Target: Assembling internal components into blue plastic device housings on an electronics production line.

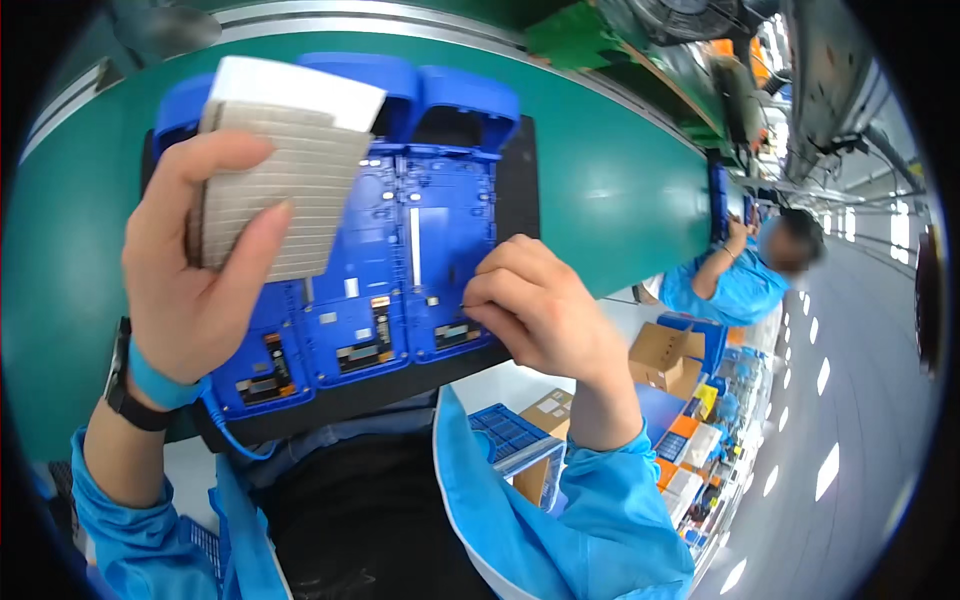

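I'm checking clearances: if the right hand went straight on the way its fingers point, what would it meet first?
Probably the rightmost blue case, just below and ahead of the right hand; this view leaves unclear whether they touch.

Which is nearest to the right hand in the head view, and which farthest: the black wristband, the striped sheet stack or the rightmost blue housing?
From the right hand:
1. Rightmost blue housing: directly at its fingertips.
2. Striped sheet stack: to its left, held up in the left hand.
3. Black wristband: far left, on the left wrist.
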Motion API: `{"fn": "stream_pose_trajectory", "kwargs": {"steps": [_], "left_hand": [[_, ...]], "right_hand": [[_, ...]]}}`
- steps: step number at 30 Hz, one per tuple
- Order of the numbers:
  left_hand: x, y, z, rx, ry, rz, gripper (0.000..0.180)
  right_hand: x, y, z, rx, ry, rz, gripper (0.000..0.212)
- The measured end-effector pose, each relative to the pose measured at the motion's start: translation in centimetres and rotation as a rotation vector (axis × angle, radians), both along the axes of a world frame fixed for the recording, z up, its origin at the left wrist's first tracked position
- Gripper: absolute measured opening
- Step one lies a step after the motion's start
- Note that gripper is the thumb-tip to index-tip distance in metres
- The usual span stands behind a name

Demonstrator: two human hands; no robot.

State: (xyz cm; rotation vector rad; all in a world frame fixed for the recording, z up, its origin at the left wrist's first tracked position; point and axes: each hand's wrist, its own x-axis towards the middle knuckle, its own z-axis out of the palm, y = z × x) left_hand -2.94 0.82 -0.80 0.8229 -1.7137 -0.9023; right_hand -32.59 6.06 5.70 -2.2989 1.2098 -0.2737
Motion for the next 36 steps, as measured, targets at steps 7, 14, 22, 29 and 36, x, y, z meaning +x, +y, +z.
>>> {"fn": "stream_pose_trajectory", "kwargs": {"steps": [7, 14, 22, 29, 36], "left_hand": [[0.0, -0.1, 0.6, -0.010, -0.034, 0.004, 0.035], [0.1, -0.6, -0.2, -0.094, -0.027, -0.040, 0.037], [0.5, -0.3, 0.2, -0.058, -0.072, 0.000, 0.036], [0.5, -0.2, 0.3, -0.042, -0.068, -0.005, 0.038], [0.6, -0.4, 0.1, -0.031, -0.067, -0.023, 0.037]], "right_hand": [[-0.4, 0.7, -0.1, 0.037, -0.014, -0.026, 0.016], [-0.1, 0.5, -0.4, 0.042, 0.045, -0.015, 0.017], [0.2, 0.6, -0.4, 0.027, 0.080, 0.016, 0.016], [0.4, 0.5, -0.4, 0.024, 0.108, 0.014, 0.016], [0.2, 0.2, -0.1, 0.031, 0.079, 0.003, 0.017]]}}
